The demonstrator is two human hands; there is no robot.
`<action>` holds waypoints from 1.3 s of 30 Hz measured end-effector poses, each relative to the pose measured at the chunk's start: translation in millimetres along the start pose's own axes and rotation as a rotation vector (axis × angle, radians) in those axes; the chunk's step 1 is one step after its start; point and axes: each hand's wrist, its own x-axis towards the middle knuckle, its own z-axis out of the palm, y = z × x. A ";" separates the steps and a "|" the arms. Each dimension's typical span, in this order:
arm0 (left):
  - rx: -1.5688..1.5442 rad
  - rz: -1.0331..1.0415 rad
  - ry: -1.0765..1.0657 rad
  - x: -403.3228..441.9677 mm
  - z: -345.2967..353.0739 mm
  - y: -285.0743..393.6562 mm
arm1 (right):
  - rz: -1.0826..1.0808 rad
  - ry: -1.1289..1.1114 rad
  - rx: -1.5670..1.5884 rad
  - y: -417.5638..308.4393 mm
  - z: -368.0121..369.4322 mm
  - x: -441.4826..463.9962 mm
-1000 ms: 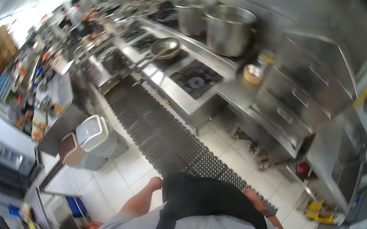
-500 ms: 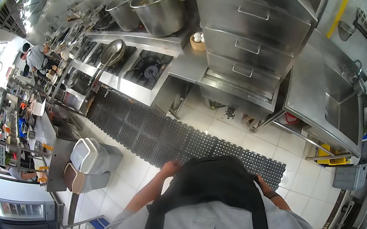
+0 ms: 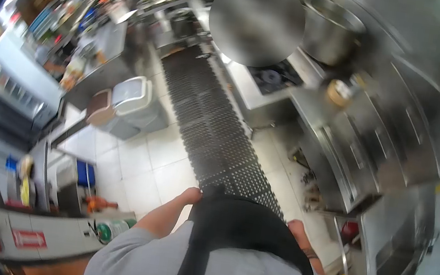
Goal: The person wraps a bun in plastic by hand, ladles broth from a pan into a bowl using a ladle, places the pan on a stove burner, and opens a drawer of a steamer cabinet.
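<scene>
My left hand [image 3: 192, 195] is at the left edge of the black apron [image 3: 244, 224] I wear over a grey shirt. Its fingers are blurred and partly hidden against the cloth. On the other side, my right hand [image 3: 297, 230] is low beside the apron's right edge, with a dark band on the wrist. The apron hides most of its fingers. No object shows in either hand. Below and ahead of both hands runs a black perforated rubber mat [image 3: 206, 119] on the tiled floor.
Ahead right are a stove burner [image 3: 272, 77], a big pot [image 3: 331, 32], a bowl of eggs [image 3: 340, 92] and steel drawers [image 3: 363, 148]. Lidded bins [image 3: 138, 104] stand left of the mat. A green cylinder [image 3: 110, 231] is at lower left. A round blur covers part of the stove.
My view has swung left, so the mat now runs away ahead and the stove and drawers lie to the right. Both hands remain beside the apron.
</scene>
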 end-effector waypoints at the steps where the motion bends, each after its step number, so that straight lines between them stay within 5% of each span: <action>1: -0.048 -0.039 0.036 -4.4 1.6 -7.1 | -0.136 0.008 -0.203 -9.0 -5.8 13.4; 2: -0.095 -0.058 0.041 -7.3 1.8 -14.0 | -0.271 0.045 -0.408 -18.4 -12.4 26.9; 7: -0.053 0.036 0.033 -24.9 -0.3 -60.3 | 0.105 -0.082 0.269 -97.1 -3.6 54.4; 11: -0.015 0.042 -0.019 -12.5 27.7 -124.3 | 0.017 -0.098 0.094 -136.4 11.0 86.0; 14: 0.062 0.024 -0.109 -0.9 52.1 -172.4 | -0.096 -0.118 0.242 -184.7 -1.0 73.3; 16: 0.038 -0.013 -0.182 -1.6 46.8 -186.9 | -0.311 -0.019 0.037 -200.8 -0.9 71.0; 19: 0.032 -0.047 -0.271 -0.9 30.8 -207.1 | 0.007 0.093 0.146 -226.0 2.4 60.9; 22: 0.036 -0.006 -0.147 5.2 18.9 -221.2 | -0.132 0.254 0.148 -211.8 11.8 60.2; 27: 0.130 0.092 -0.038 18.1 -5.1 -248.8 | 0.113 0.046 0.075 -241.9 3.7 32.6; 28: 0.192 0.185 -0.028 21.2 -17.4 -243.3 | -0.110 -0.005 -0.133 -196.8 32.4 60.8; 30: -0.315 -0.013 0.079 34.2 4.5 -256.9 | -0.234 -0.195 -0.421 -194.2 34.3 64.3; 33: -0.901 -0.288 -0.031 6.9 -7.8 -229.5 | -0.281 -0.005 -0.473 -206.0 40.4 70.6; 39: -0.029 0.252 -0.186 -28.3 15.4 -249.8 | 0.073 -0.154 0.252 -261.1 -23.1 55.2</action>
